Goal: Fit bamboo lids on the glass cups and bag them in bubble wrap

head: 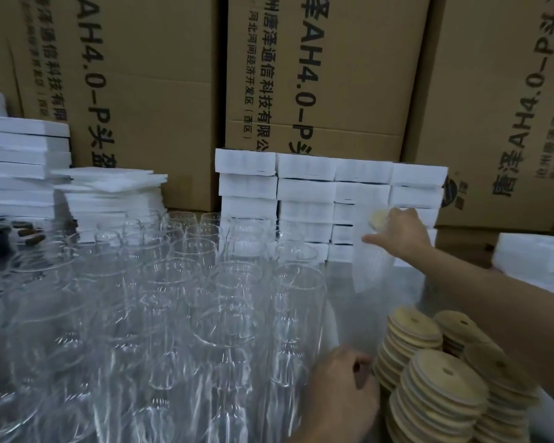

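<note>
Right hand [400,231] is out at the white wrapped bundles [304,187], gripping a bagged cup [373,266], its bamboo lid [379,216] showing; left hand [343,382] curls against the lid stacks [429,378], grip unclear; bare glass cups [173,298] crowd the table; cartons [317,75] behind.

Right arm outstretched, right hand [400,233] gripping bagged cup [371,263]; left hand [343,391] low, fingers curled.

Both hands are bare. The left hand [343,388] shows a bare wrist, the right hand [400,231] a long bare forearm [493,298].
</note>
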